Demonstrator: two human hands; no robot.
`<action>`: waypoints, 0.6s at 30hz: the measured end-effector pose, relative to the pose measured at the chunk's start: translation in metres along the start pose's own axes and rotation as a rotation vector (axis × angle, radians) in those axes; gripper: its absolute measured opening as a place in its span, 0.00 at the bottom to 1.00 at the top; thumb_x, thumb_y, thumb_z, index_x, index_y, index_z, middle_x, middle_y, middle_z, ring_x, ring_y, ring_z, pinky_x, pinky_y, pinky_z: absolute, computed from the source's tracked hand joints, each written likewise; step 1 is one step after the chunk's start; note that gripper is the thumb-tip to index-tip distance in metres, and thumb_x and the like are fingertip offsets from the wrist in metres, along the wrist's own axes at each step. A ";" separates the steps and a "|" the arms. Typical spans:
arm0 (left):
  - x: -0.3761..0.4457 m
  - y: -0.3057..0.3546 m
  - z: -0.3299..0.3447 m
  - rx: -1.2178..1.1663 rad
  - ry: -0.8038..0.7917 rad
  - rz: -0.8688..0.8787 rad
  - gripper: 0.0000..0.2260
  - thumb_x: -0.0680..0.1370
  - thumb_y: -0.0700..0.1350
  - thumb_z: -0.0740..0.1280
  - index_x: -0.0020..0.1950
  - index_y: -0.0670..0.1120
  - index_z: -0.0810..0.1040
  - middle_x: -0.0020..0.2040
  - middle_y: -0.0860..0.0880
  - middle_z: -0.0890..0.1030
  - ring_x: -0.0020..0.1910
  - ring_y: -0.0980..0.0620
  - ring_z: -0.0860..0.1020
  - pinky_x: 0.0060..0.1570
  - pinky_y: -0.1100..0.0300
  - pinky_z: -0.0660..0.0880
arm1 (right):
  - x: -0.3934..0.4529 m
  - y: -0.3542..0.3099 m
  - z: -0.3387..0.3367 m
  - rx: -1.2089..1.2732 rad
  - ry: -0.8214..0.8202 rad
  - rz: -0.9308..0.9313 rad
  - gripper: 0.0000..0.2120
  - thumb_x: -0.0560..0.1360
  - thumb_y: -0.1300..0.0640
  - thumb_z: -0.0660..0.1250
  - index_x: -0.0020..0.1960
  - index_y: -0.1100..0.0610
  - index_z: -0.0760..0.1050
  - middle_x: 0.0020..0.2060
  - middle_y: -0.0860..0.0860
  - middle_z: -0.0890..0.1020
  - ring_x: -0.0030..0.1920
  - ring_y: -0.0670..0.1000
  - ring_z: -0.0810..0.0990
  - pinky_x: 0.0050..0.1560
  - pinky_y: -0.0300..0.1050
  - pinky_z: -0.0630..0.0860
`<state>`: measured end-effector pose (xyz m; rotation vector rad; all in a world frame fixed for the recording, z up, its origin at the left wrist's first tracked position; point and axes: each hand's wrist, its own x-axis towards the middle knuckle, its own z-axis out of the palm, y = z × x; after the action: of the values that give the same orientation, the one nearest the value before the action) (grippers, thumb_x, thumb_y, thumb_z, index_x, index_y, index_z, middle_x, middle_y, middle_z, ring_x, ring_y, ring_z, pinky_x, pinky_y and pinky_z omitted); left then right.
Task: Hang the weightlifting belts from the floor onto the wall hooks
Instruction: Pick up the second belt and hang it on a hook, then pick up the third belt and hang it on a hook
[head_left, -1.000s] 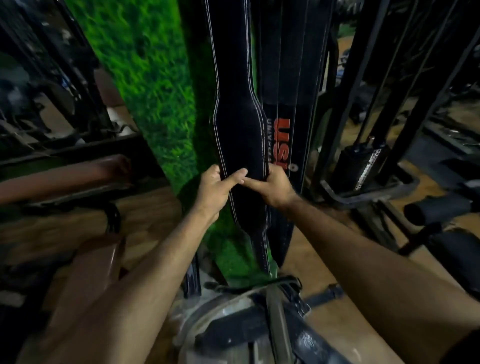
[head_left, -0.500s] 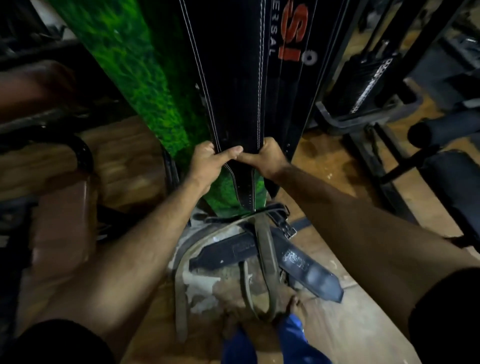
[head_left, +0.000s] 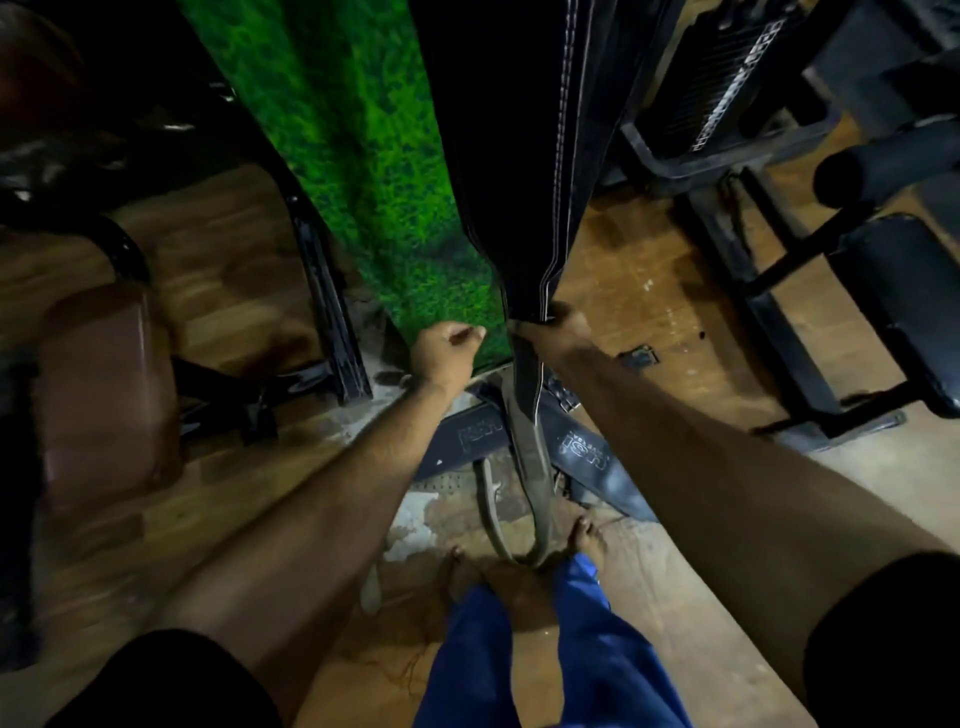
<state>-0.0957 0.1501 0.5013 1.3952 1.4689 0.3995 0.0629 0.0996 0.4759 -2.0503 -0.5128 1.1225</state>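
Hanging belt: a wide black leather weightlifting belt with white stitching (head_left: 514, 171) hangs down against the green artificial-grass wall panel (head_left: 363, 156), its narrow tip reaching just above the floor.
Right hand: the right hand (head_left: 558, 325) is closed on the lower end of the hanging belt, fingers wrapped round its edge where it narrows.
Left hand: the left hand (head_left: 447, 351) is curled into a loose fist just beside the belt, apart from it, with nothing held.
Belts on the floor: a black leather belt with pale lettering (head_left: 582, 457) lies flat on the wooden floor (head_left: 675, 291) at the foot of the wall; an olive-grey strap belt (head_left: 530, 467) lies across it, running toward the bare feet (head_left: 587, 535).
Person: blue trousers (head_left: 571, 649) and dark short sleeves show at the bottom edge.
Surroundings: black steel gym machine frames (head_left: 727, 156) stand to the right, a brown padded seat (head_left: 104, 389) to the left.
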 end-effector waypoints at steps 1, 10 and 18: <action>-0.004 -0.008 0.000 0.008 -0.025 -0.038 0.07 0.78 0.43 0.73 0.45 0.40 0.84 0.45 0.39 0.86 0.45 0.44 0.82 0.51 0.46 0.80 | -0.008 0.006 -0.004 0.011 0.055 0.053 0.16 0.65 0.47 0.81 0.43 0.52 0.79 0.47 0.54 0.86 0.47 0.56 0.84 0.51 0.54 0.83; -0.063 -0.033 0.010 0.027 -0.302 -0.196 0.14 0.85 0.48 0.63 0.50 0.38 0.82 0.43 0.43 0.83 0.37 0.51 0.80 0.37 0.59 0.75 | -0.082 0.069 -0.016 0.269 -0.184 0.365 0.18 0.85 0.56 0.56 0.37 0.58 0.69 0.25 0.52 0.75 0.20 0.47 0.74 0.23 0.34 0.69; -0.079 -0.071 0.053 0.046 -0.355 -0.340 0.11 0.84 0.44 0.64 0.59 0.37 0.79 0.46 0.42 0.83 0.35 0.53 0.79 0.32 0.64 0.75 | -0.083 0.132 -0.016 0.232 -0.278 0.451 0.06 0.83 0.58 0.62 0.49 0.57 0.77 0.39 0.53 0.80 0.34 0.50 0.79 0.35 0.41 0.77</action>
<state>-0.1059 0.0407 0.4564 1.1517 1.3877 -0.0943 0.0312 -0.0458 0.4276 -1.8614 -0.0366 1.6633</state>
